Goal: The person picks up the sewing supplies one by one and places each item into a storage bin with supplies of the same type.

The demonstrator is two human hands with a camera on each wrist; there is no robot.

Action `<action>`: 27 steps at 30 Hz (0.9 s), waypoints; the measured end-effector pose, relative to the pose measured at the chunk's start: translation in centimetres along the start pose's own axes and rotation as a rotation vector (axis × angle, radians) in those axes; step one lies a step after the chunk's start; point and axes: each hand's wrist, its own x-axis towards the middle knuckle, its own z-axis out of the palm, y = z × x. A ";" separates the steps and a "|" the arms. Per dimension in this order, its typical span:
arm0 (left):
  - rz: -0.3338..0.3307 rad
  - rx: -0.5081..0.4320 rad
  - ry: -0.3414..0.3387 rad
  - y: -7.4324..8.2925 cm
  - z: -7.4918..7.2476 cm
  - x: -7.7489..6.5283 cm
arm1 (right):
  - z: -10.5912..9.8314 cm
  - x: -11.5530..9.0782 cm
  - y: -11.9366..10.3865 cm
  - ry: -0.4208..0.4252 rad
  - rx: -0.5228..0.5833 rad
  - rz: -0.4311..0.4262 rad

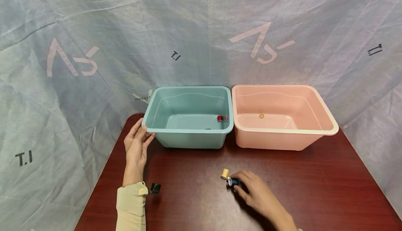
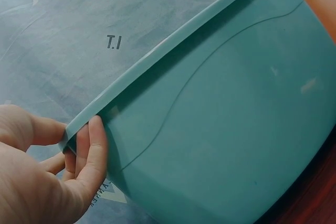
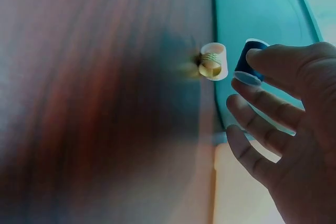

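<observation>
My right hand (image 1: 255, 192) pinches a dark blue thread spool (image 3: 251, 62) between thumb and forefinger, close over the table, with the other fingers spread. Just beyond it stands a pale yellow thread spool (image 1: 224, 173). A gold ring (image 3: 210, 67) lies in front of that spool in the right wrist view. In the head view the blue spool partly covers the ring. My left hand (image 1: 136, 143) grips the rim of the teal tub (image 2: 126, 80) at its near left corner, thumb on the outer side and fingers under the lip.
A red thread spool (image 1: 220, 118) lies inside the teal tub, and a sliver of green (image 1: 208, 129) shows above its front rim. Beside it stands a pink tub (image 1: 270, 140) with a small gold item (image 1: 261, 116) inside. A grey cloth (image 1: 201, 32) hangs behind the brown table (image 1: 188, 175).
</observation>
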 end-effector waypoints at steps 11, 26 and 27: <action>0.004 0.006 -0.003 0.0 0.0 -0.1 | -1.7 2.0 -0.7 0.017 0.037 -0.026; 0.006 0.009 0.002 0.0 0.0 0.0 | -5.3 5.3 -1.7 0.055 0.179 -0.074; 0.006 0.007 0.002 0.0 0.0 0.0 | -5.5 5.6 -1.7 0.056 0.181 -0.076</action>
